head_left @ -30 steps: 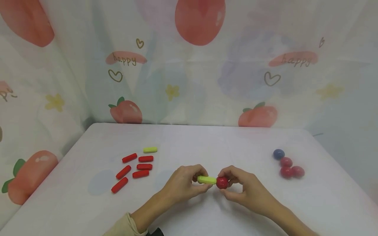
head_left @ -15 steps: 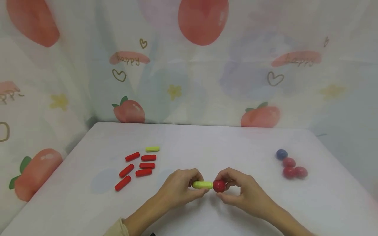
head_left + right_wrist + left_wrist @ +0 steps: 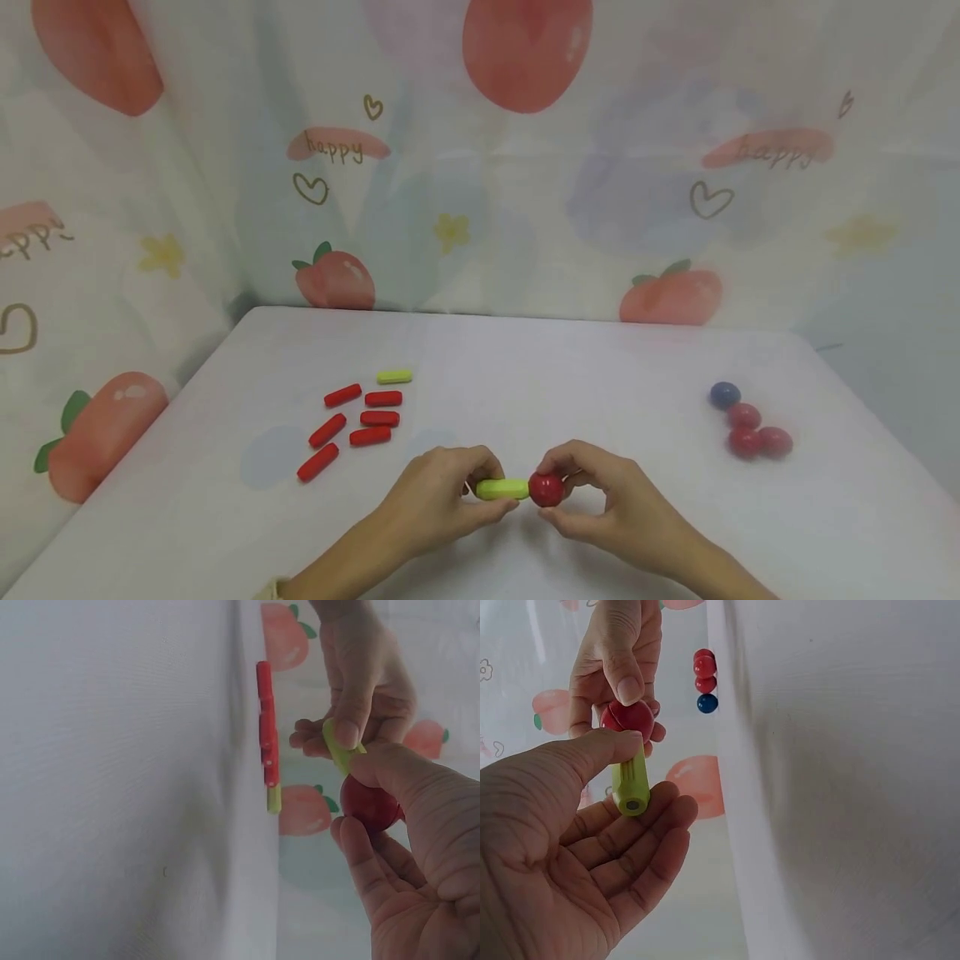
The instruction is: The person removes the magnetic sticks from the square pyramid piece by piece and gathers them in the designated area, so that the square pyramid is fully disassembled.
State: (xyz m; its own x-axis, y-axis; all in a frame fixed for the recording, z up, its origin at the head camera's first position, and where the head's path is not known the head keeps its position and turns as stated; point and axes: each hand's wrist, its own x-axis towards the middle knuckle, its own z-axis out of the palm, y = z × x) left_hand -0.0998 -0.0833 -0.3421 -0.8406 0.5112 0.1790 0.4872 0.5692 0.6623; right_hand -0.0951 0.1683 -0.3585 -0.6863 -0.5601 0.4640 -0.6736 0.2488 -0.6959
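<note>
While held low over the near edge of the white table [image 3: 525,367], left hand [image 3: 438,500] pinching a yellow-green stick [image 3: 501,489] between thumb and curled fingers, stick lying level and pointing rightward. Just beside, right hand [image 3: 607,500] pinching a red ball [image 3: 546,490] between thumb and fingertips, ball touching the stick's right end. Seen from the left wrist, thumb [image 3: 600,750] pressed on top of the stick, fingers [image 3: 645,832] cupped loosely beneath, a small round dot on the stick's near end face. Seen from the right wrist, ball gripped by thumb and curled fingers [image 3: 367,855]. Farther back on the left, five red sticks [image 3: 352,421] scattered close together, with a second yellow-green stick [image 3: 394,377] just behind them. Farther back on the right, three red balls [image 3: 753,433] clustered and touching, a blue ball [image 3: 724,394] at their far end. Beyond the table, a pale curtain [image 3: 487,167] printed with peaches, hearts and "happy".
</note>
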